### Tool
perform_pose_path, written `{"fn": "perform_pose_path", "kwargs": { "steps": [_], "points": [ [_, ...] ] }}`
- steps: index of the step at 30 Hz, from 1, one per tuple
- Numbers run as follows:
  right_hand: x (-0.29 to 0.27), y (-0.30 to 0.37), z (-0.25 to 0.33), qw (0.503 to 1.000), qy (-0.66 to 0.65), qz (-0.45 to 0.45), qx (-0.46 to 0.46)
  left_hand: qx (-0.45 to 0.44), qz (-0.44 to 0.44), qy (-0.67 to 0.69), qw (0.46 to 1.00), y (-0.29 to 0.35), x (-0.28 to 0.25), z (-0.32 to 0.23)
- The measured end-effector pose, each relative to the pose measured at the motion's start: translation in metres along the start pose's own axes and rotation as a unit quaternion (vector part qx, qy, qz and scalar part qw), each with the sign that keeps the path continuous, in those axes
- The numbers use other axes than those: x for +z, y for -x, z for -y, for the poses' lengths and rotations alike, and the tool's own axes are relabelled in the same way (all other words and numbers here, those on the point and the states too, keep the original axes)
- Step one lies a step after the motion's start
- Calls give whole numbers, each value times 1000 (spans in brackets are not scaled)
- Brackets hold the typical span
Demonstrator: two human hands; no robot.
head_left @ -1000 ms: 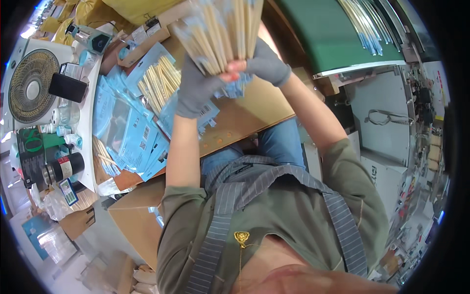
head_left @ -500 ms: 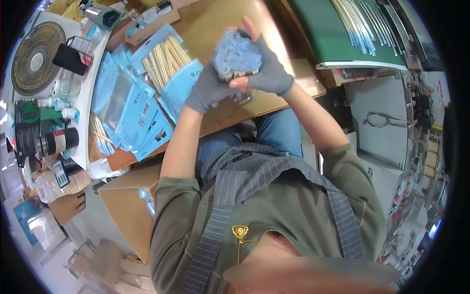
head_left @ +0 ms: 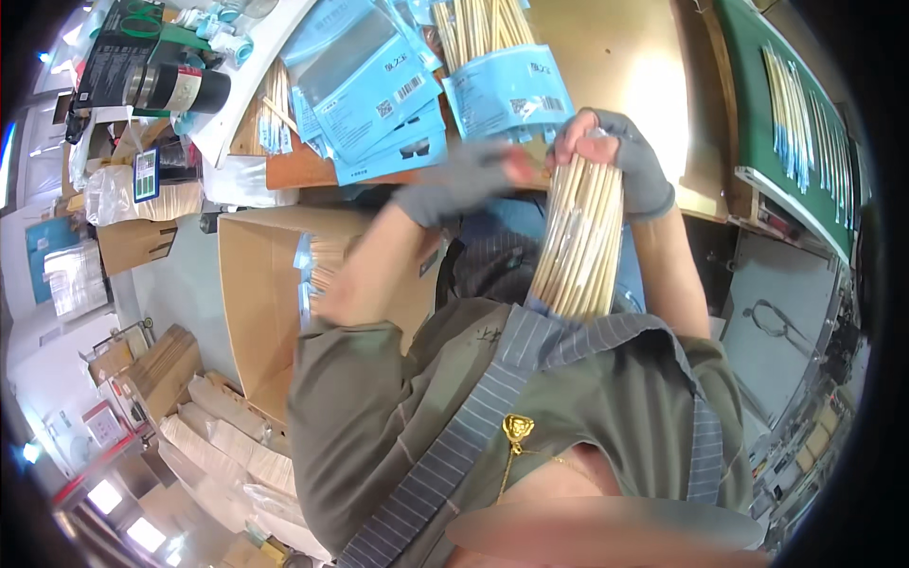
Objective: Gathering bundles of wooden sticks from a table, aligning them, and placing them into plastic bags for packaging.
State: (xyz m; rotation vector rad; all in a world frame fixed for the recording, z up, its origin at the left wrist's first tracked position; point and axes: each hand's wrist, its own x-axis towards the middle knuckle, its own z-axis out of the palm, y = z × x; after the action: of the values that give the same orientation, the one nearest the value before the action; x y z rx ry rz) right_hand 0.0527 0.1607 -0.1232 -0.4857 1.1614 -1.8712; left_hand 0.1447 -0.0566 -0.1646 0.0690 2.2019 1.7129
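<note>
Bundle of wooden sticks (head_left: 582, 237), one, pale, with a shiny surface: located in front of the person's lap, far end raised, near end bluish and lying over the apron (head_left: 606, 336) as I see it; whether the two touch, I cannot tell.

Right hand (head_left: 636, 161), in a grey glove with bare fingertips: closed around the bundle's far end, thumb and fingers bent over the top.

Left hand (head_left: 464, 180), gloved alike: to the left of the bundle and apart from it, with nothing visible in its grasp; too blurred to tell how widely its fingers are spread.

Blue packet (head_left: 511, 99), one, filled with sticks: on the brown worktop (head_left: 625, 57), just beyond the hands.

Flat blue packets (head_left: 379, 109), several, overlapping: left of the filled one.

Loose sticks (head_left: 276, 109), a few: farther left.

Cardboard box (head_left: 258, 312), open: near left, more sticks inside.

Blue-ended sticks (head_left: 789, 123), in a row: far right, on a green surface (head_left: 748, 104).

Black flask (head_left: 189, 88), lying on its side: far left.
</note>
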Motion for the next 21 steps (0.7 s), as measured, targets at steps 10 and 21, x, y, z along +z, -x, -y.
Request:
{"fn": "perform_pose_path", "kwargs": {
  "steps": [10, 21],
  "points": [
    [20, -2, -4, 1000, 5, -30, -1, 42, -269, -577, 770, 56, -128, 106],
    [27, -2, 0, 997, 42, -59, -6, 63, -326, -454, 827, 55, -135, 100]
  ]
}}
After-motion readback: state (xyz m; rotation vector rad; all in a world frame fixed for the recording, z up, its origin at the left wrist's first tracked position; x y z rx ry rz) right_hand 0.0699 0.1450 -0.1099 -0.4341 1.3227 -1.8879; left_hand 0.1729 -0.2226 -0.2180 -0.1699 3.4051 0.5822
